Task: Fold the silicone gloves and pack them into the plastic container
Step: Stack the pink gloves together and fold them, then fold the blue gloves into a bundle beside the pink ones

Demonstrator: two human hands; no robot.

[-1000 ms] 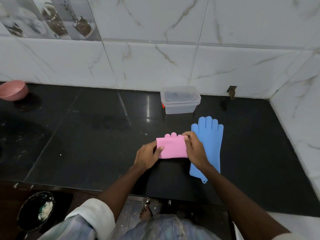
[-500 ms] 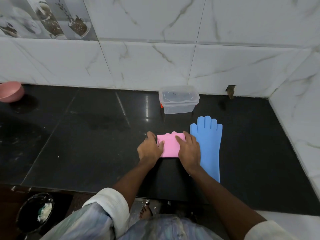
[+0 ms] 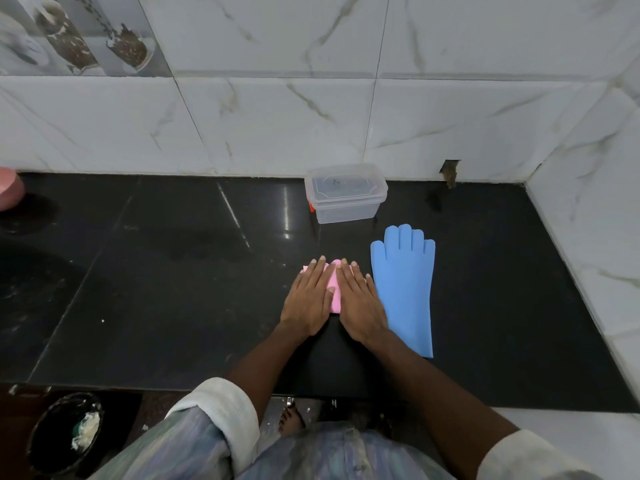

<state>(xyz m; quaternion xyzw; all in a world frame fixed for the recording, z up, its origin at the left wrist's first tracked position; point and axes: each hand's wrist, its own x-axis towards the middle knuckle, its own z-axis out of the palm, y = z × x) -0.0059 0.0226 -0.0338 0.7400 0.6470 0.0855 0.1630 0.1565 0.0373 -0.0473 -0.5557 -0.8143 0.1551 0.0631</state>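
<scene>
A folded pink silicone glove (image 3: 334, 289) lies on the black countertop (image 3: 173, 289), mostly hidden under my hands. My left hand (image 3: 308, 299) and my right hand (image 3: 360, 303) rest flat on it side by side, fingers straight, pressing down rather than gripping. Only a pink strip shows between them, plus small bits at the fingertips. Just right of my right hand, a blue silicone glove (image 3: 405, 289) lies flat and unfolded, fingers pointing to the wall. The clear plastic container (image 3: 346, 213) stands behind both gloves near the wall with its lid on.
A pink bowl (image 3: 8, 185) sits at the far left edge of the counter. White tiled walls close off the back and the right side (image 3: 588, 237). A dark bin (image 3: 65, 434) stands on the floor below the counter's front edge.
My hands went from pinching the pink glove's sides to lying flat on top of it. They now cover most of it. The blue glove and container stayed put.
</scene>
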